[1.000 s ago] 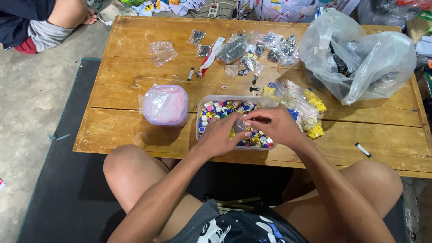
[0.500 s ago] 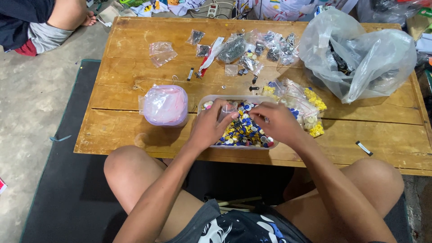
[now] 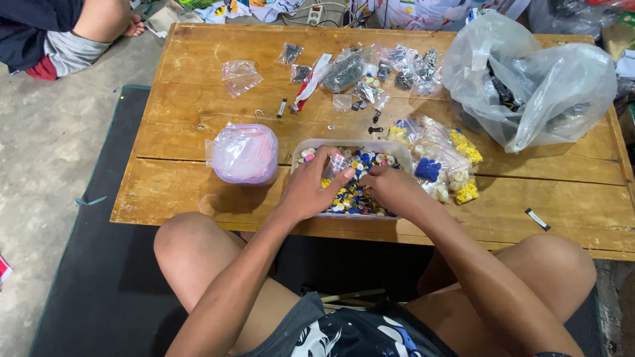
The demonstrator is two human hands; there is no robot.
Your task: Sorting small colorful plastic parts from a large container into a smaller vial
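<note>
A clear plastic tub (image 3: 301, 147) full of small coloured round pieces, blue, yellow and white, sits at the near edge of a low wooden table (image 3: 198, 112). My left hand (image 3: 309, 188) is over the tub and pinches a small clear plastic bag (image 3: 338, 163) between thumb and fingers. My right hand (image 3: 391, 190) rests in the pieces beside it, fingertips curled at the bag's mouth; whether it grips anything is hidden.
A round tub wrapped in pink plastic (image 3: 245, 153) stands left of the clear tub. Small filled bags (image 3: 440, 155) lie to the right, more bags (image 3: 370, 69) at the back, a large clear sack (image 3: 529, 79) far right. Another person sits at top left (image 3: 59, 33).
Both hands have moved slightly back from the tub's near side toward its middle. The small clear bag now shows in my left fingers.
</note>
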